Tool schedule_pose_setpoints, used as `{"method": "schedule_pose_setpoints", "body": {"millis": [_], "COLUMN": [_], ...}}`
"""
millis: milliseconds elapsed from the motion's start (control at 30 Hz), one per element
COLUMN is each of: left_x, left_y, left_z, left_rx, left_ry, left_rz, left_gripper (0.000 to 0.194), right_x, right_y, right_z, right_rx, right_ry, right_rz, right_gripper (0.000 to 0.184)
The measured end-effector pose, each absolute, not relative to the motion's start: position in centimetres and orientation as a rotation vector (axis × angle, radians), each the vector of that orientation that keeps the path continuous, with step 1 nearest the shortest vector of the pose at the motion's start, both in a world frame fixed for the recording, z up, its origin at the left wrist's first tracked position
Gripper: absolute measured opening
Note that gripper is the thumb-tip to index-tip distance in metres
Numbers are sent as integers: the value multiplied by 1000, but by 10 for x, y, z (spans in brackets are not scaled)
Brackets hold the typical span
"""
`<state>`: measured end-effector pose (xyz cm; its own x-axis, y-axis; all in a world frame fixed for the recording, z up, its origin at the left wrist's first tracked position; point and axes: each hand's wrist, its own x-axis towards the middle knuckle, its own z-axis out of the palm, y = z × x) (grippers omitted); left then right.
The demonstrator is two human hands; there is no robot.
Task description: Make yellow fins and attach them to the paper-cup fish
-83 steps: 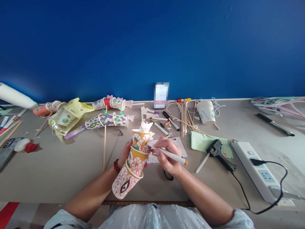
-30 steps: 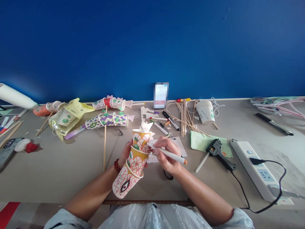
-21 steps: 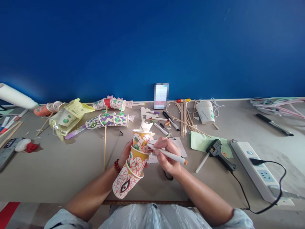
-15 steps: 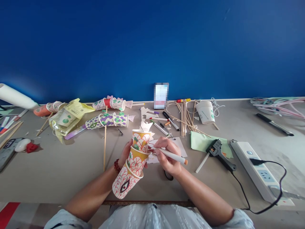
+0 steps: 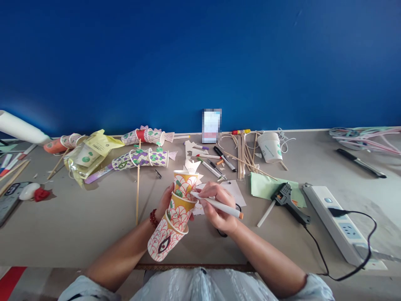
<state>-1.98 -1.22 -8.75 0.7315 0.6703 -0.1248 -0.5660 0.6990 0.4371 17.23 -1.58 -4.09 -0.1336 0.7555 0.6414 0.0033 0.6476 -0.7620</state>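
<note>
A fish made of three joined paper cups (image 5: 179, 215) is tilted in front of me, with red scale lines, yellow and green patches, a dark drawn eye at the lower end and white paper fins at the top. My left hand (image 5: 165, 202) is closed around its far side, most fingers hidden behind the cups. Between the fingers of my right hand (image 5: 221, 209) is a white marker (image 5: 224, 206) with an orange end; its tip meets the uppermost cup close to the rim of the middle one. White paper (image 5: 238, 194) and a partly hidden black loop lie under my right hand.
Finished-looking cup fish (image 5: 140, 159) on sticks and a yellow packet (image 5: 97, 150) lie left. Markers (image 5: 224, 159), wooden sticks (image 5: 241, 161) and stacked cups (image 5: 270, 147) are behind. At right are a glue gun (image 5: 290, 202), its cord and a power strip (image 5: 338, 225).
My right hand has moved slightly left, bringing the marker tip from beside the cup fish onto its upper cup. The left hand and the fish stay in place.
</note>
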Motion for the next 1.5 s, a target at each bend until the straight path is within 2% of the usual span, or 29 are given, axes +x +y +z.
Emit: {"method": "schedule_pose_setpoints", "body": {"millis": [300,867,1500], "left_x": [-17,-17,-19], "left_y": [-13,-12,-13], "left_z": [-86,-90,-90], "left_rx": [380,409,381], "left_ry": [310,301,343], "left_rz": [728,731,689], "left_gripper": [69,72,71], "right_x": [170,168,170], "right_y": [-17,-16,-17], "right_z": [-40,-38,-37], "right_rx": [-668,-641,-705], "right_ry": [-1597,-1591,-1585], "right_rz": [722,689,710], "right_gripper": [7,14,11]}}
